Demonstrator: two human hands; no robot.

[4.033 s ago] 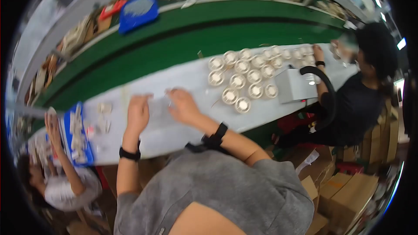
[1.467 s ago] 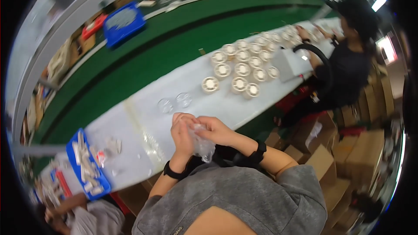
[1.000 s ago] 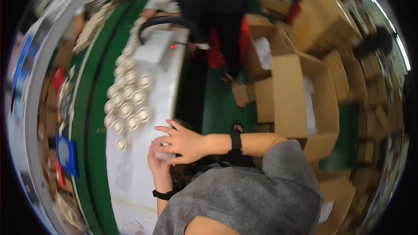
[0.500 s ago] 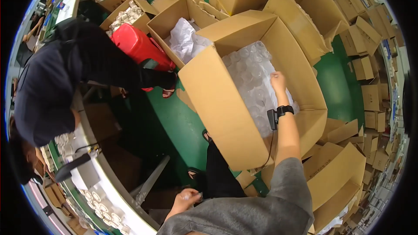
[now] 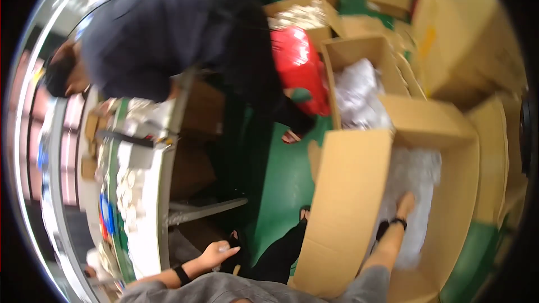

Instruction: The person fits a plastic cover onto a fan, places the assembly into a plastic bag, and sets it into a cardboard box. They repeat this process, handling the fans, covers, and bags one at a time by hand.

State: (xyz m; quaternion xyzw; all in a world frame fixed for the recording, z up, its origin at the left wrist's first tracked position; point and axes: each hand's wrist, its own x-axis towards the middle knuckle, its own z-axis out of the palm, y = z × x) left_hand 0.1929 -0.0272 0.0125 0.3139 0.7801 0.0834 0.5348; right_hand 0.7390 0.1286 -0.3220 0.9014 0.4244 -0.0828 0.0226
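Observation:
My right hand [image 5: 405,205] reaches into a large open cardboard box [image 5: 349,202]. Its fingers look closed over the pale contents, but blur hides what is in them. Inside the box lie rows of clear, round plastic pieces [image 5: 405,171], with a whitish sheet along their right side. My left hand [image 5: 218,253] is in front of my body, left of the box, with bent fingers and the thumb reaching over. A small, pale, shiny thing seems to be in it, too smeared to name. A dark band is on each wrist.
A person in dark clothes [image 5: 151,33] bends over a workbench [image 5: 163,213] with pale parts at the left. Beyond the box stand a smaller carton [image 5: 331,87] with white plastic wrapping [image 5: 358,92] and a red container [image 5: 300,67]. More cartons are behind and right.
The view has swung left, so the box appears further right and lower. My left hand has come further into view. My right hand stays inside the box.

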